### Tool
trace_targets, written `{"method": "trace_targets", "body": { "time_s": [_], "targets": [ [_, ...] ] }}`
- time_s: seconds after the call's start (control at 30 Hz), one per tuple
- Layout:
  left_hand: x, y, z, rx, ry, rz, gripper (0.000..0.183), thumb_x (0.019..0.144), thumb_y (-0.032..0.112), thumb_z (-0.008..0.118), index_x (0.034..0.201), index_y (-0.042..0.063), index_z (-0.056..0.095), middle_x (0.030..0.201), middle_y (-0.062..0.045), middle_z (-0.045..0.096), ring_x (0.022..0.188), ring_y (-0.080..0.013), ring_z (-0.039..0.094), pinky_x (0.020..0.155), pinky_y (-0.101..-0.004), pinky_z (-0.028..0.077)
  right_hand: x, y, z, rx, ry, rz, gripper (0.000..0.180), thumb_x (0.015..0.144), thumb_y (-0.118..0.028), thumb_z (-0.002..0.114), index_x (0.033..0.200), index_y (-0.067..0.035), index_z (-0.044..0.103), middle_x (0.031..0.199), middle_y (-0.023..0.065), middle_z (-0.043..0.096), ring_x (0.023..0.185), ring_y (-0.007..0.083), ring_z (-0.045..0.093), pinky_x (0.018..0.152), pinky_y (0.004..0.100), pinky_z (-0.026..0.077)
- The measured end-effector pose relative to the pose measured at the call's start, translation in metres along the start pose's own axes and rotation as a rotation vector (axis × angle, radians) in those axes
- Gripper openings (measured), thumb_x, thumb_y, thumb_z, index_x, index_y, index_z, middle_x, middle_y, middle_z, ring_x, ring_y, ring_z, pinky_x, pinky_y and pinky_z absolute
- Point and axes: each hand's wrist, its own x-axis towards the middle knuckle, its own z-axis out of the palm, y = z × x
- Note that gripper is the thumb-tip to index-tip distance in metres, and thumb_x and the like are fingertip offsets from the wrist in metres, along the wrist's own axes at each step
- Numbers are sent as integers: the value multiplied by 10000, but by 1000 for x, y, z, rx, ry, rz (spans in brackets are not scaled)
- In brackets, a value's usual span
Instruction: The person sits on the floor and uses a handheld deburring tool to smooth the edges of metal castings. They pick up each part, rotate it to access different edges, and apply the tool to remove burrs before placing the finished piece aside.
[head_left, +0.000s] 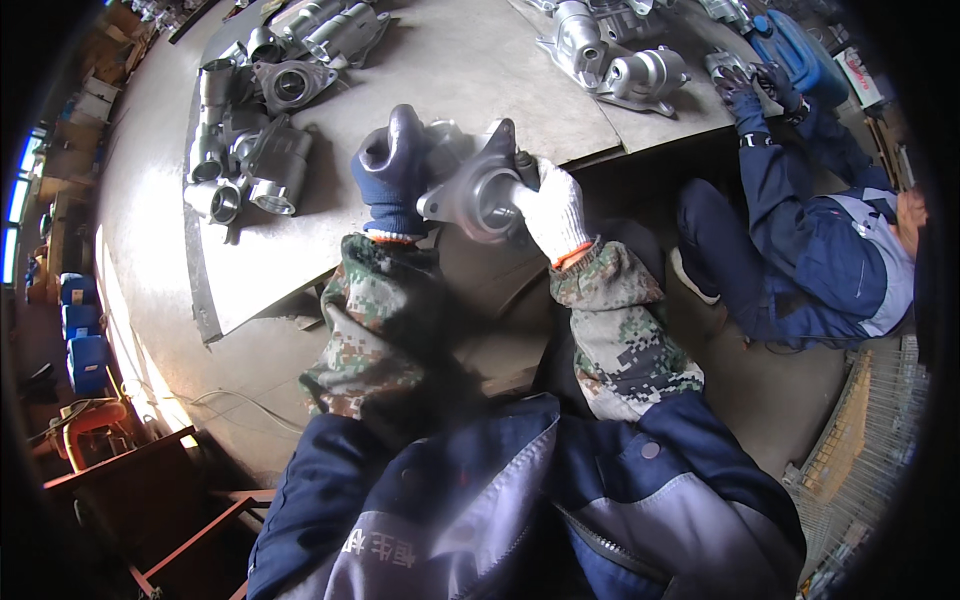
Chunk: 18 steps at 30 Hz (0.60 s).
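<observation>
My left hand (391, 169), in a dark blue coated glove with the thumb up, grips a cast metal housing (465, 187) at its left side. The housing is held at the table's near edge, its triangular flange and round bore facing my right side. My right hand (553, 208), in a white knit glove, is closed around a dark cylindrical object (527, 169), whose kind I cannot make out. The fingers of that hand are at the mouth of the bore; whether they touch its rim is unclear.
Several metal housings (279, 161) are grouped on the metal-topped table (450, 67) at left, with more housings (637, 79) at back right. To my right sits a co-worker (817, 255), gloved hands at another part beside a blue jerrycan (799, 60). A wire basket (862, 435) stands lower right.
</observation>
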Motion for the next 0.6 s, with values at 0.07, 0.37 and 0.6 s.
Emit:
{"method": "trace_targets", "body": {
  "time_s": [0.07, 0.37, 0.6],
  "targets": [
    [-8, 7, 0, 42, -60, 117, 363, 940, 299, 644, 797, -29, 703, 665, -48, 671, 587, -93, 564, 548, -282, 432, -1, 1, -2, 14, 64, -27, 346, 767, -201, 704, 1035, 9, 641, 881, 206, 674, 838, 362, 659, 746, 409, 511],
    [4, 8, -19, 352, -580, 294, 391, 841, 242, 691, 1147, 11, 614, 986, -164, 680, 912, -281, 666, 794, -356, 521, 10, -9, -6, -422, 188, -58, 402, 736, -275, 740, 1045, -37, 643, 938, 181, 672, 871, 358, 645, 764, 426, 508],
    [-1, 1, -4, 427, -726, -172, 577, 757, 125, 778, 1262, 12, 523, 1045, -156, 683, 914, -269, 671, 774, -361, 537, 9, -16, 7, -441, 126, -138, 337, 743, -327, 716, 925, -53, 639, 863, 170, 658, 828, 343, 644, 709, 444, 517]
  ]
}}
